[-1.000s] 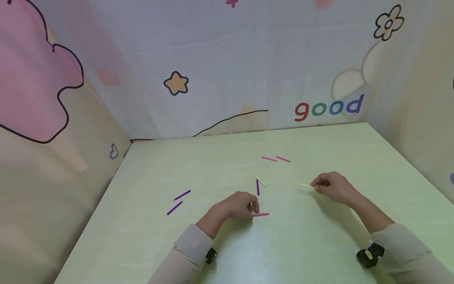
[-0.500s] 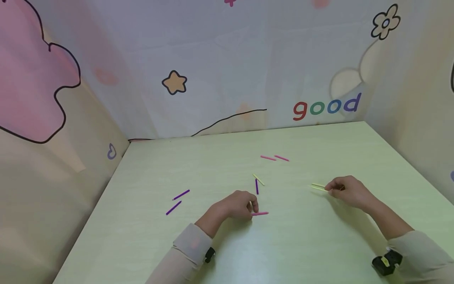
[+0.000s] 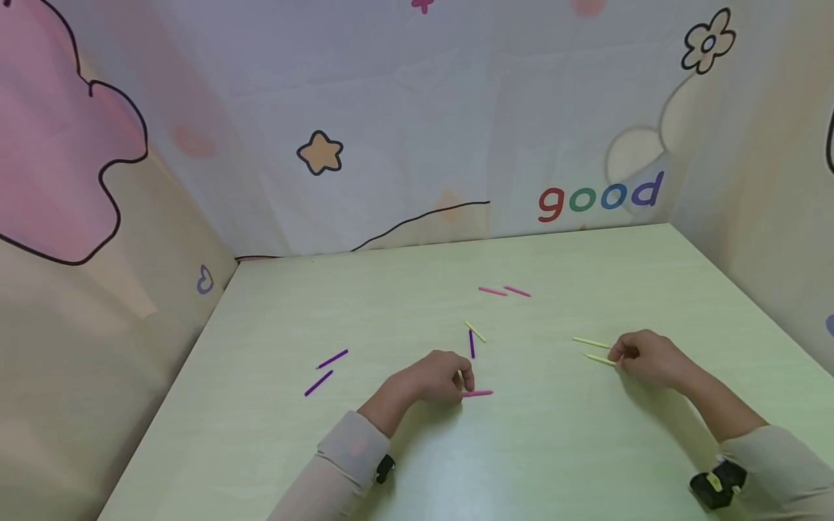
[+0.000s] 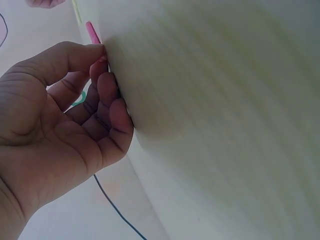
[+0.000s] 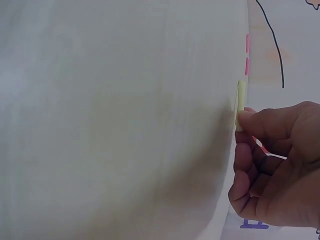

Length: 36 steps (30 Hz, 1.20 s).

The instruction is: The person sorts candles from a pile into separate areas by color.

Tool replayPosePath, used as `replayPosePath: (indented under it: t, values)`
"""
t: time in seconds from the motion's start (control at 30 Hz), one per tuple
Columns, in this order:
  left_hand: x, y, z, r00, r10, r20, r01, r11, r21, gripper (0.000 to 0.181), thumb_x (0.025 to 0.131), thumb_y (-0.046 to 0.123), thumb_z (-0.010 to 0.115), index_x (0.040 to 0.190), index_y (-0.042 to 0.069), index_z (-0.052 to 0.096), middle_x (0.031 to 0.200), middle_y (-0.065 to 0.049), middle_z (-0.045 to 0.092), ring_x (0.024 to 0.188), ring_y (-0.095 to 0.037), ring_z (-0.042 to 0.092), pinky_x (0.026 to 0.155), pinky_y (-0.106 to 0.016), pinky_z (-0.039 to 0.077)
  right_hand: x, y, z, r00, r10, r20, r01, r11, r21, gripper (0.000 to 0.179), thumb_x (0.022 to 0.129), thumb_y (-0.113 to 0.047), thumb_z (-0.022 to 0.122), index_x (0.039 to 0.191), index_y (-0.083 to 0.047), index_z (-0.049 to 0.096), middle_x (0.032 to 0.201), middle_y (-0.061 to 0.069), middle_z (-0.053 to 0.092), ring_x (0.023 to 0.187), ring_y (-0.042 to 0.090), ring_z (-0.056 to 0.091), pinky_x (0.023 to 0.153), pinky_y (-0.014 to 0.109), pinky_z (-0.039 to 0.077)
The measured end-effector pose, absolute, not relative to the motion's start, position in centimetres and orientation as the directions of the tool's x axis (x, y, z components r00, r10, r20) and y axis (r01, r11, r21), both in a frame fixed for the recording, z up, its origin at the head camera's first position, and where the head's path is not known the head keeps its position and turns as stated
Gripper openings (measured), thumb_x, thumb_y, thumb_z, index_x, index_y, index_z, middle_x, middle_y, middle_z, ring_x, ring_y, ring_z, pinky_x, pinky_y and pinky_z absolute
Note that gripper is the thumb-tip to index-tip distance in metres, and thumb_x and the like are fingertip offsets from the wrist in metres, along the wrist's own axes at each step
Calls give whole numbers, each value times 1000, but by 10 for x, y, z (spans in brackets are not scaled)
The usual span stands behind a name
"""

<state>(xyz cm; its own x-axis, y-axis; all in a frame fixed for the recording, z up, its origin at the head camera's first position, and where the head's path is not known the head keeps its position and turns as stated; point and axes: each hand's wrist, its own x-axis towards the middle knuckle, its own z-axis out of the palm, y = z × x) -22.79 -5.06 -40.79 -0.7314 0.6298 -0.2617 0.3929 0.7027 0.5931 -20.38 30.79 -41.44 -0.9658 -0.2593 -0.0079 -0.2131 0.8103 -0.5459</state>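
My left hand (image 3: 438, 378) rests low over the table and pinches one end of a pink stick (image 3: 481, 393); thumb and forefinger meet on this pink stick (image 4: 93, 33) in the left wrist view. Over on the right, my right hand (image 3: 651, 358) pinches a pale yellow stick (image 3: 598, 359) by its near end. The thumb lies on that yellow stick (image 5: 241, 92) in the right wrist view. Just beyond it, a second yellow stick (image 3: 589, 342) points left, its right end meeting the fingertips. The other fingers of both hands are curled.
Between the hands, a yellow stick (image 3: 476, 331) lies near the top of an upright purple stick (image 3: 472, 344). Two pink sticks (image 3: 492, 291) lie farther back. Two purple sticks (image 3: 319, 383) are at left. Printed cloth walls (image 3: 404, 145) enclose the table (image 3: 521, 463).
My right hand has moved right and nearer to me. Two yellow sticks now show at its fingertips, farther apart than half a second ago. The left hand stays in place.
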Motion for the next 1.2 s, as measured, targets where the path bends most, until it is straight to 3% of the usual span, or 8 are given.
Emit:
replayPosePath:
  t: [0.37,0.73,1.2]
  values:
    - [-230,-51,-408,-716,655,-243,434,690,580,20,78,-6,62,82,13,65,72,4,55,66,-10,48,58,-21,40,-204,308,-413,-963,-268,-17,-218,819,-530,6,77,3,59,81,0,61,73,-1,55,65,15,46,58,33,38]
    - [-229,-54,-408,-706,675,-214,454,663,595,18,79,-4,61,83,13,65,72,3,56,65,-9,47,58,-20,40,-198,300,-404,-962,-273,-14,-222,812,-540,8,84,-2,59,89,3,61,79,3,58,70,18,52,58,34,42]
    - [-234,-58,-401,-750,642,-160,429,657,620,19,79,-5,59,85,11,65,69,3,51,64,-9,44,58,-21,37,-190,278,-400,-949,-317,3,-258,767,-587,17,86,-7,60,98,5,62,88,7,60,75,21,58,60,33,46]
